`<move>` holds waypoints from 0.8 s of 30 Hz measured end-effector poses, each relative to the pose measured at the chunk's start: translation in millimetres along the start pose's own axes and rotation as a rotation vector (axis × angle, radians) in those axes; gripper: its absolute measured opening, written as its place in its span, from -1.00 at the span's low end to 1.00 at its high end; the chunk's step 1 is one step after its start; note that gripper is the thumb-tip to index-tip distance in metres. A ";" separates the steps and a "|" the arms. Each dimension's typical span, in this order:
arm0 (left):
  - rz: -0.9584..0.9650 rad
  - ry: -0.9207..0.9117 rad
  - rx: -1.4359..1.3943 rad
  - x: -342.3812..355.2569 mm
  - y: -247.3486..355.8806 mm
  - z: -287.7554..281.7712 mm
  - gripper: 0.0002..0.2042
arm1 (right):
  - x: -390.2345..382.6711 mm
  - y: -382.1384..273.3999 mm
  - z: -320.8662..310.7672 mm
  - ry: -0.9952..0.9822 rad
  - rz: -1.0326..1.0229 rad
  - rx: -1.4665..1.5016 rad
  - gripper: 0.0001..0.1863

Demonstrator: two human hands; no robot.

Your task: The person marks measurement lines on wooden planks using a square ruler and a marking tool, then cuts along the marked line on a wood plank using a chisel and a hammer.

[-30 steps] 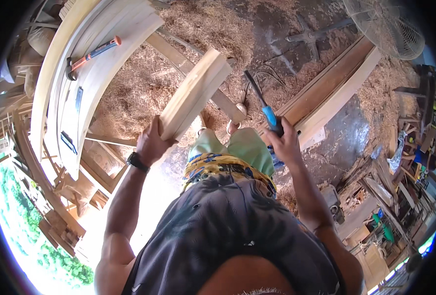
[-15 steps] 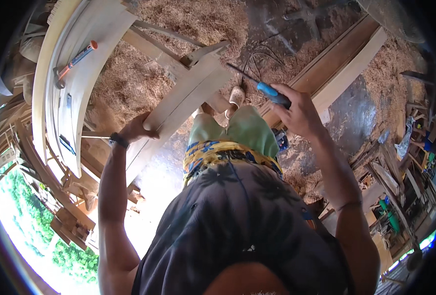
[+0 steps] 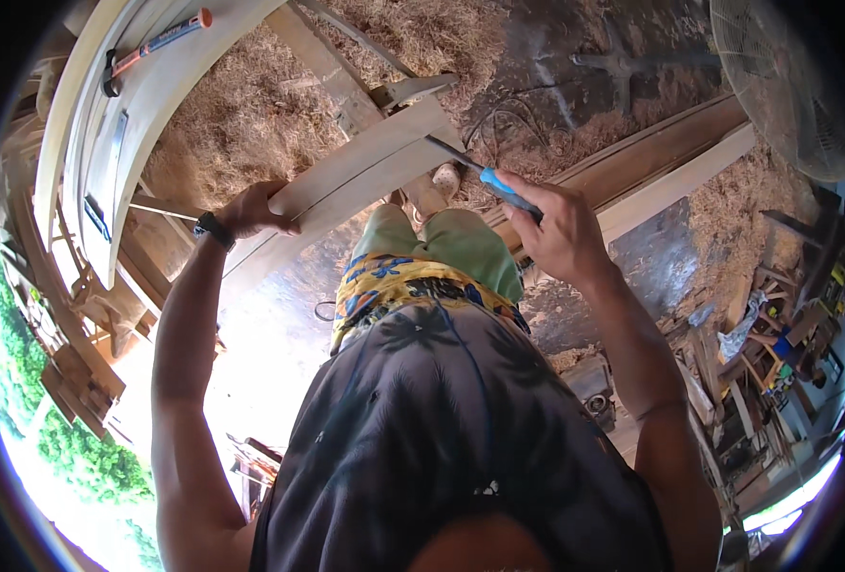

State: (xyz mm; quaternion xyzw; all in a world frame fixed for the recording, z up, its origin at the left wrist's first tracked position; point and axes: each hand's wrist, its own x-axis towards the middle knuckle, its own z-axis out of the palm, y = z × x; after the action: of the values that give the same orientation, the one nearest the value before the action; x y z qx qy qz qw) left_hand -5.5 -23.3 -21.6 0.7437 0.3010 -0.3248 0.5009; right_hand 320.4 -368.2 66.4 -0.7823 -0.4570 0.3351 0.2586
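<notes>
A pale wooden board (image 3: 365, 172), with a dark line or seam along its length, slants away in front of my knees. My left hand (image 3: 256, 212) grips its left edge, the thumb lying across the top face. In my right hand (image 3: 558, 221) is a file (image 3: 470, 167), with a slim dark shaft and a blue and black handle. My fingers wrap round that handle. The file's tip meets the board's far end near its right corner; whether it presses on the wood I cannot tell.
At the left, a hammer (image 3: 160, 46) with an orange and blue handle lies on stacked curved boards (image 3: 160, 105). A wooden support (image 3: 332, 71) is under the board. Long planks (image 3: 632, 181) lie at the right, near a fan (image 3: 780, 91). Wood shavings (image 3: 232, 105) cover much of the floor.
The file has come down and left, so its tip now meets the board's far end. My left hand still holds the board. The whole view has shifted and turned slightly.
</notes>
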 end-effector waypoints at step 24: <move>0.174 -0.080 -0.096 13.1 -16.3 0.4 -0.29 | 103.8 -159.2 -14.3 -0.485 0.295 -0.727 -0.58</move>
State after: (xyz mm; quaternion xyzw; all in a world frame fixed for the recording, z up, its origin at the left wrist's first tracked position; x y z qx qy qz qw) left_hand -10.2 -16.9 -41.0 0.7285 0.2303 -0.2951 0.5737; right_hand 282.2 -206.0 158.9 -0.7779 -0.4761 0.3594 -0.1975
